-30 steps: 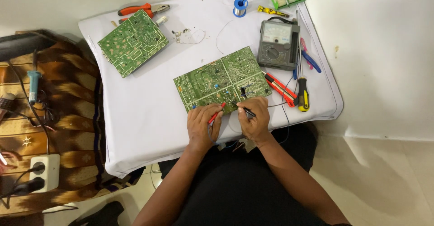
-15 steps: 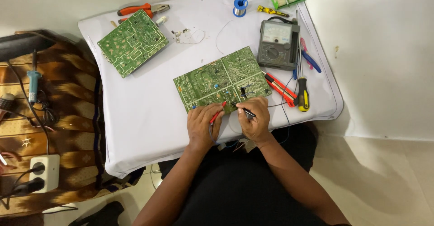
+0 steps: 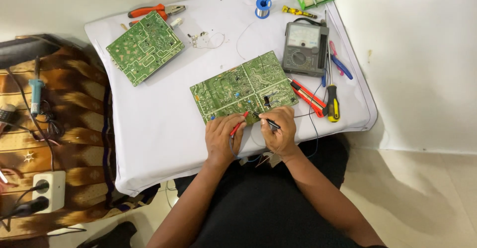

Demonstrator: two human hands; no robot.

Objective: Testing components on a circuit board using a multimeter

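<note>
Looking down from the head view, the left hand (image 3: 223, 139) was pinched around a red probe (image 3: 239, 123) and the right hand (image 3: 278, 131) around a black probe (image 3: 267, 122) — both tips met the near edge of the green circuit board (image 3: 243, 86). At two o'clock sat a grey multimeter (image 3: 304, 48).

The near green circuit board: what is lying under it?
The circuit board lies flat on the white table cover. The left hand and right hand hide its near edge, so anything underneath there cannot be seen.
</note>
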